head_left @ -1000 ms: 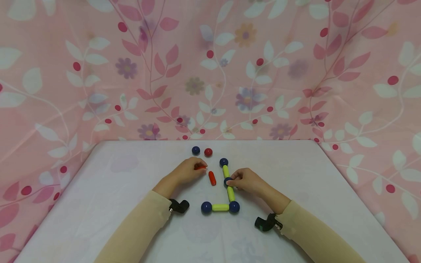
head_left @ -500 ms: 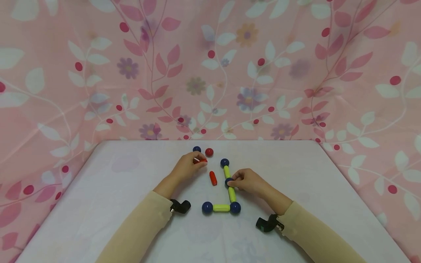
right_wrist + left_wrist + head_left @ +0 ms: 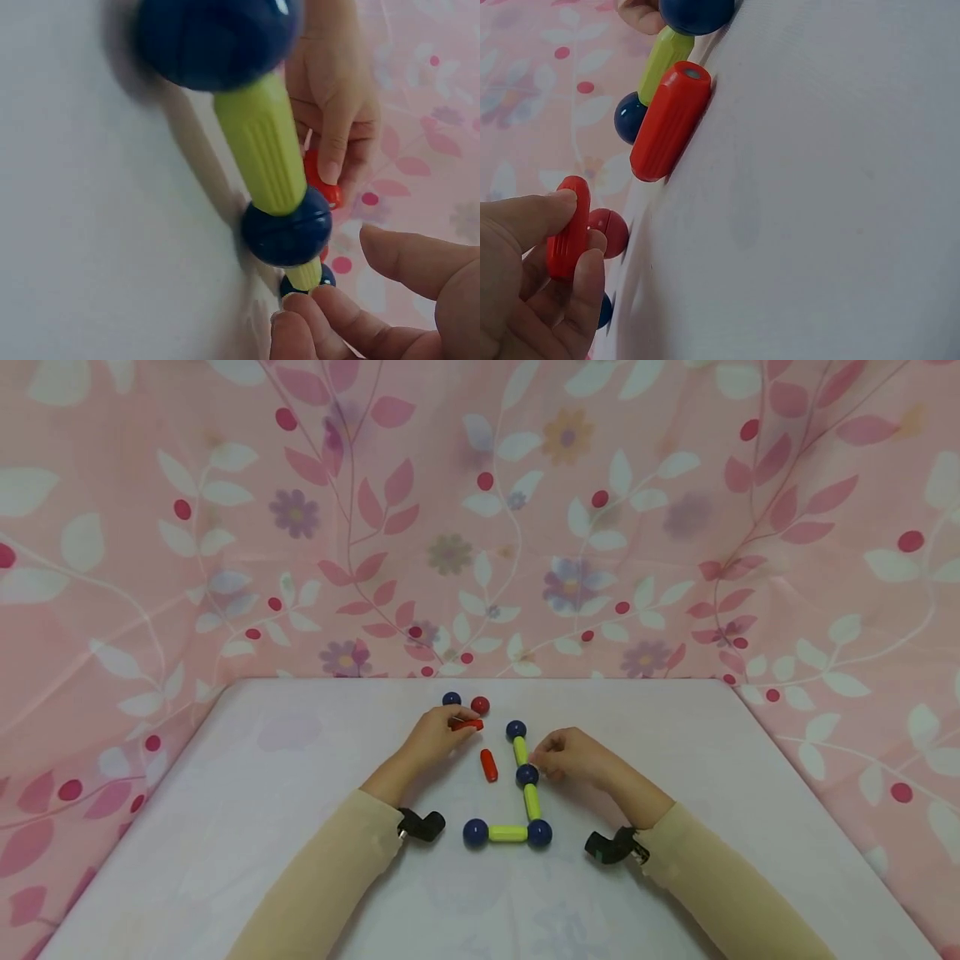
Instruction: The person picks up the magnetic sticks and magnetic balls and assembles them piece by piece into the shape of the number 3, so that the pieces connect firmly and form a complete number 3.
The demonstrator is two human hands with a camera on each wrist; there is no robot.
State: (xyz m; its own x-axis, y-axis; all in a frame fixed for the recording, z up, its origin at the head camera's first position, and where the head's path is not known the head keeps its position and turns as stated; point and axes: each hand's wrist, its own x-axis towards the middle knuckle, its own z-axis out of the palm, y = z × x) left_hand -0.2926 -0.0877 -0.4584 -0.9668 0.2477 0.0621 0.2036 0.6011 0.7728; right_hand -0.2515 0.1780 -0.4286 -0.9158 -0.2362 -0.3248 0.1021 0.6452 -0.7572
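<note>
My left hand (image 3: 433,737) pinches a red rod (image 3: 568,232) between thumb and fingers, raised above the table in the left wrist view. An L-shaped chain of blue balls and yellow-green rods lies on the table. Its middle blue ball (image 3: 527,775) joins two rods, and a corner ball (image 3: 539,833) joins the rod (image 3: 507,834) nearest me. Just right of that middle ball is my right hand (image 3: 573,756); the right wrist view shows its thumb apart from the fingers, with nothing between them. A second red rod (image 3: 489,766) lies loose left of the chain.
Behind my left hand, a loose blue ball (image 3: 452,698) and a red ball (image 3: 480,704) sit near the far table edge. A pink floral cloth (image 3: 480,552) hangs beyond the white tabletop (image 3: 300,860).
My left hand has lifted the red rod and carried it a little away from me, towards the red ball. My right hand has let go of the chain's middle blue ball and drawn slightly back.
</note>
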